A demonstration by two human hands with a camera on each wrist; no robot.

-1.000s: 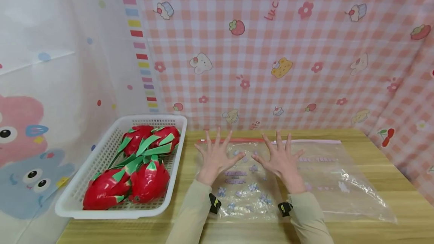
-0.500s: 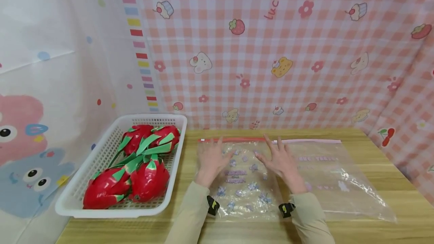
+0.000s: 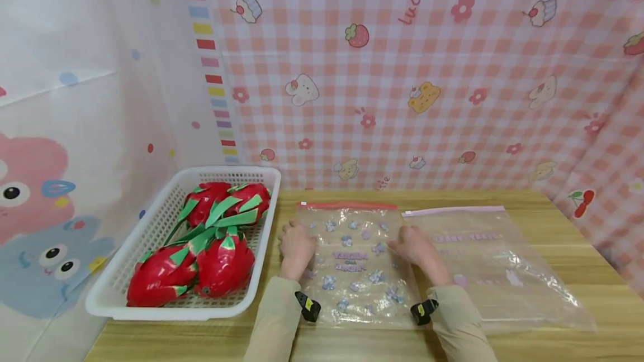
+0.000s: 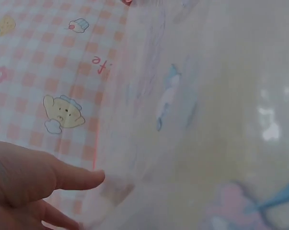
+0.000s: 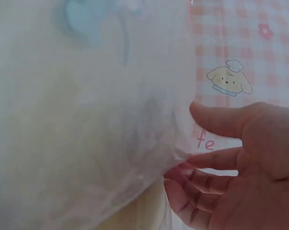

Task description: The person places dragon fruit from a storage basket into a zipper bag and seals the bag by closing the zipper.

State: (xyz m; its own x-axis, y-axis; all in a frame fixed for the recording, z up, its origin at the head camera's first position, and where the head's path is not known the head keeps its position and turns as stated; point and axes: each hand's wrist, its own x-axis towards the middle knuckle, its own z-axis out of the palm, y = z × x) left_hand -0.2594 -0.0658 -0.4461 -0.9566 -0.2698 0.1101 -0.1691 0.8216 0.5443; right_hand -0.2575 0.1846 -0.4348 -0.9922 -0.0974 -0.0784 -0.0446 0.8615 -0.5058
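Observation:
A clear zip bag with a red slider strip and blue flower prints lies flat on the table in the head view. My left hand is at its left edge, fingers bent downward. In the left wrist view the thumb reaches the bag's edge, apart from the fingers below. At the opposite edge is my right hand. In the right wrist view its bent fingers touch the bag's edge, while the thumb stands clear of them. Both hands' fingertips are partly hidden in the head view.
A second clear zip bag with a pink strip lies on the right, against the first. To the left stands a white plastic basket holding several red dragon fruits. A checked cloth hangs behind the wooden table.
Both hands, earlier spread flat above the bag, have drawn apart and back to its left and right edges, with fingers now bent. The view has shifted slightly.

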